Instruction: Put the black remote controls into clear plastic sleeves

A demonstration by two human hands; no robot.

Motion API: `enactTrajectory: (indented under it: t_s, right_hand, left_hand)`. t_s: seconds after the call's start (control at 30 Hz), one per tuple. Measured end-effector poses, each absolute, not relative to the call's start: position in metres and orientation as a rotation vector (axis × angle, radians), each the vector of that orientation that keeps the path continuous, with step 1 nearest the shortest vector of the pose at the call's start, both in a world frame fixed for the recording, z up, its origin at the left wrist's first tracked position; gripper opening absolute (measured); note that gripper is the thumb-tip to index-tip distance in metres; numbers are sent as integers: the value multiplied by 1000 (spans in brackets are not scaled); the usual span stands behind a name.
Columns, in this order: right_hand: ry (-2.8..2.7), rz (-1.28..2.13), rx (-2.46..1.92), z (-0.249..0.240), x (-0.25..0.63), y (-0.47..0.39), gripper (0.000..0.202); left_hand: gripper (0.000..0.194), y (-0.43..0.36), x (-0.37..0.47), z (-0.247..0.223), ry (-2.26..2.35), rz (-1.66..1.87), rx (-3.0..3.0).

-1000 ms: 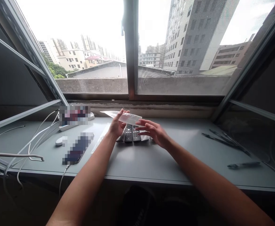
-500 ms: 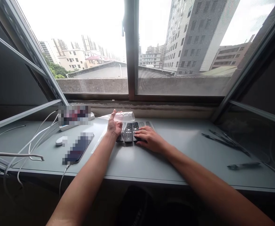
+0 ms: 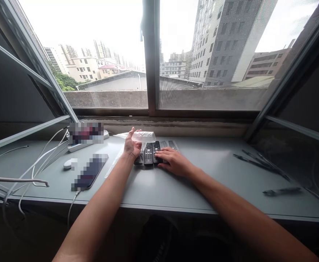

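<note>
My left hand (image 3: 132, 146) is raised a little above the desk with its thumb up and fingers curled around a clear plastic bag (image 3: 145, 137). The bag stretches out on both sides of the hand, and part of it trails down onto the desk. Below it, a black remote control (image 3: 148, 155) lies between two others, with a second remote control (image 3: 156, 147) to its right. The remote at the left is partly covered by my left hand. My right hand (image 3: 175, 162) lies palm down, its extended fingertips touching the right-hand remote. More remotes in clear wrapping (image 3: 172, 145) lie behind it.
On the left are a phone (image 3: 92, 173) with a charging cable, a white rounded gadget (image 3: 70, 163), a power strip (image 3: 87, 143) and tangled white cables (image 3: 35, 165). Several pens (image 3: 257, 163) lie at the right. Metal frames flank the desk (image 3: 216, 189), with a window behind.
My hands have barely moved. The plastic bag has shifted slightly at its right end, and the right fingers sit a touch differently on the remote.
</note>
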State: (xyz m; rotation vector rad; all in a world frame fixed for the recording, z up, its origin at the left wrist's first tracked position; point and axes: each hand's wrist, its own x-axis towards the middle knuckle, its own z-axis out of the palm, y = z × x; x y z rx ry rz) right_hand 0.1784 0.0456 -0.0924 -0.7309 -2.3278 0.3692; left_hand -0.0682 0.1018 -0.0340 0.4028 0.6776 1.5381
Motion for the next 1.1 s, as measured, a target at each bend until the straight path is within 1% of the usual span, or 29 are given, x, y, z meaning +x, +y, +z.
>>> enactTrajectory:
  t_s: [0.13,0.33,0.43,0.57,0.63,0.8,0.83,0.9,0.93,0.97,1.0,1.1]
  right_hand:
    - [-2309,369,-711,-89,176,46,34]
    - [-2161,452,-727,-75,173,35,38]
    - [-1968,624,-731,-70,171,32,40]
    - [-1592,959,-781,-68,170,35,46]
    - [-1425,1050,-815,-68,172,39,47]
    - [-1105,1255,-843,-66,178,45,39]
    - [-1056,1287,-824,-65,179,46,48]
    - [-966,1323,-798,-63,179,46,77]
    - [-936,1341,-792,-62,179,46,85]
    - [-920,1367,-789,-61,180,46,84]
    - [-917,1401,-787,-61,181,46,74]
    - [-870,1529,-777,-58,185,47,23]
  left_hand:
    - [26,104,-70,-37,649,1548,394]
    - [22,104,-71,-37,641,1541,374]
    - [25,106,-72,-38,634,1534,380]
    - [30,109,-75,-41,616,1530,376]
    - [29,109,-76,-41,609,1525,372]
    - [26,106,-74,-38,626,1521,379]
    - [25,105,-73,-38,633,1524,382]
    - [25,104,-73,-37,641,1528,387]
    - [25,104,-72,-37,641,1530,390]
    - [25,104,-72,-37,640,1534,391]
    - [25,104,-72,-37,637,1537,392]
    - [26,105,-72,-38,629,1546,391]
